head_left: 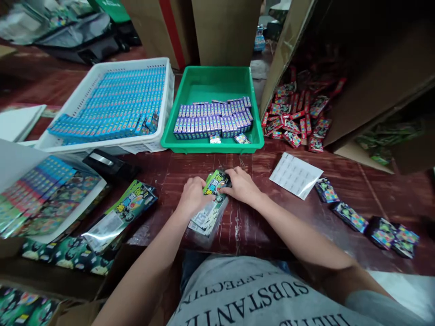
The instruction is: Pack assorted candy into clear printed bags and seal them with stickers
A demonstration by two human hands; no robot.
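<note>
A green printed packet (212, 206) with colourful lettering and a clear plastic sleeve lies on the dark red table in front of me. My left hand (194, 197) grips its left edge, the thumb across the front. At the upper right edge, my right hand (242, 184) holds the same packet, thumb on its face and fingers behind. Left of my hands, a small stack of similar green packets (125, 208) rests on the table. A white sticker sheet (295, 175) lies to the right. Farther right, several small purple boxes (350, 216) form a loose row.
Beyond my hands stand a green tray (212, 147) of purple boxes and a white basket (170, 90) of blue boxes. A black tape dispenser (110, 164) sits at left. A large carton (288, 54) at right holds red packs. An open carton (68, 280) stands lower left.
</note>
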